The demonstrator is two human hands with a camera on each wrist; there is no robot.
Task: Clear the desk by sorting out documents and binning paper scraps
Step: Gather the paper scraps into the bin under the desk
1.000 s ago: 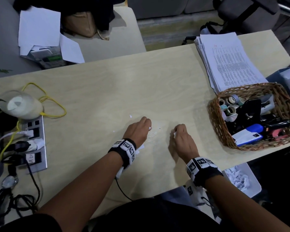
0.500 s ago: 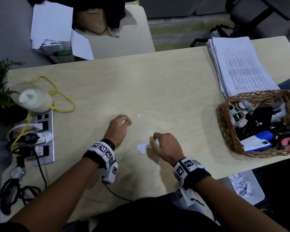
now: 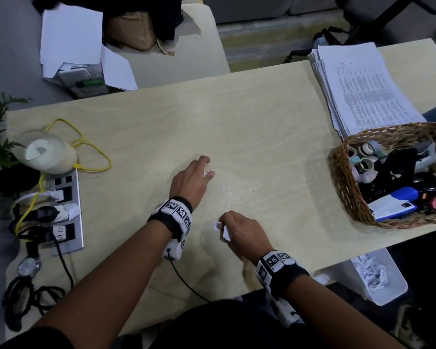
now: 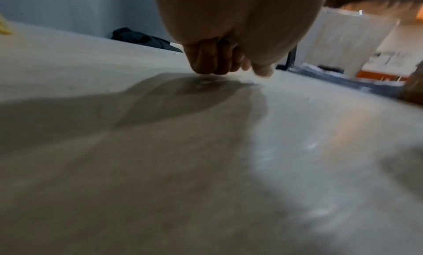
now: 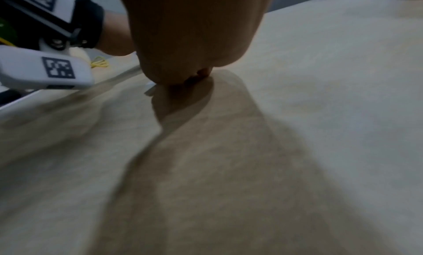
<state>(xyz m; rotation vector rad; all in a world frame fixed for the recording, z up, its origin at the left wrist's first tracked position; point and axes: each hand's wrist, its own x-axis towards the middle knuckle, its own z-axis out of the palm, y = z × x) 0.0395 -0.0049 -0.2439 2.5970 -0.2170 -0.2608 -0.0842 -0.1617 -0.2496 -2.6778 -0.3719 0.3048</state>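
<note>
My left hand (image 3: pixel 190 181) is on the desk (image 3: pixel 262 127) near centre, fingers curled, fingertips pinching a small white scrap (image 3: pixel 207 174) against the wood. In the left wrist view the knuckles are down on the surface and the scrap itself is hidden. My right hand (image 3: pixel 242 230) is at 5 o'clock from the left one, near the front edge, curled round a few white paper scraps (image 3: pixel 223 229) that poke out at its thumb side; right wrist view shows one white corner under the fingers. A tiny fleck (image 3: pixel 223 189) lies loose between the two hands. Document stack (image 3: pixel 358 89) sits at 2 o'clock on the desk, its near end touching the wicker basket (image 3: pixel 343 182) at 3 o'clock. White bin (image 3: pixel 378 278) with shredded paper is below the desk edge at 4 o'clock. Power strip (image 3: pixel 63 210) with a yellow cable (image 3: pixel 96 157) at 9 o'clock.
</note>
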